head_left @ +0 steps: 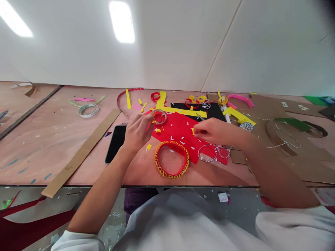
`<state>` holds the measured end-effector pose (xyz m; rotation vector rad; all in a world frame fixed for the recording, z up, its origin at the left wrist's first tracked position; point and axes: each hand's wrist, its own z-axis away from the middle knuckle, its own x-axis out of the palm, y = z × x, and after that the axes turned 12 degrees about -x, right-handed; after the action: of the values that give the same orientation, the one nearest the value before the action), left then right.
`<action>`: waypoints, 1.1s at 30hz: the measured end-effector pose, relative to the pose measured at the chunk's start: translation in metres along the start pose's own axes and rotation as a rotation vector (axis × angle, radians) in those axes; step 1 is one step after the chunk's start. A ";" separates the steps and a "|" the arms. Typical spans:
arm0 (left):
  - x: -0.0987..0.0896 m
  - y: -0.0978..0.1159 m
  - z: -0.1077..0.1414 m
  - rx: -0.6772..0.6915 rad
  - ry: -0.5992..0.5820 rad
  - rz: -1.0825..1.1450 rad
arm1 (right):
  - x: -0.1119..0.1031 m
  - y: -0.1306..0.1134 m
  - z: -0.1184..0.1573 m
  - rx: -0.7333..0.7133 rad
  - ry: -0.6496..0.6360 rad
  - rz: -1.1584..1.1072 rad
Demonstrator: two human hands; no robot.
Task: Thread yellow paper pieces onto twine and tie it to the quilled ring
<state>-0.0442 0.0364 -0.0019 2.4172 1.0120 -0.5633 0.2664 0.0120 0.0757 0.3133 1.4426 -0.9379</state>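
- Left hand (pixel 138 130): mid-frame, fingertips pinched together on a yellow coil (pixel 154 121).
- Tape ring (pixel 165 118) right at those fingertips. Can't tell if I'm holding it or it lies behind; either way it's handy there.
- Right hand (pixel 213 130): right of centre, fingers curled, blurred. Yellow bit (pixel 193 131) at the tips; can't tell if it's gripped or just under them.
- Hoop (pixel 171 176): lower centre of frame, red band with yellow coils all round. Lies flat between my forearms, probably so both hands reach it.
- Red sheet (pixel 180 122): between and under my hands, white scraps on it. Likely doubles as a work mat.
- Phone (pixel 115 144): left of centre, just beside my left wrist.
- Cord (pixel 216 150): loops below my right hand, close enough to snag a finger.
- Black sheet (pixel 217 111): beyond my right hand, with a yellow strip (pixel 183 111) reaching onto it.
- Cardboard strip (pixel 82 153): slants across the left, near end past the table edge; easy to knock.
- Limits: panel (pixel 170 62) closes off the top, table edge runs below the hoop, cardboard (pixel 261 139) fills the right. Widest gap is left of the strip.
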 end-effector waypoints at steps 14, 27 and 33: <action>0.000 -0.016 0.004 -0.536 -0.022 0.189 | 0.039 -0.002 -0.167 -0.271 0.270 0.030; 0.000 0.027 -0.002 -0.567 -0.381 1.080 | 0.060 -0.037 -0.045 -0.411 0.351 0.306; 0.001 0.032 -0.001 -0.519 -0.535 1.301 | 0.060 -0.030 -0.025 -0.545 0.878 0.097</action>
<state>-0.0195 0.0170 0.0061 1.7640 -0.6009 -0.3298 0.2197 -0.0107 0.0270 0.4005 2.3854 -0.2727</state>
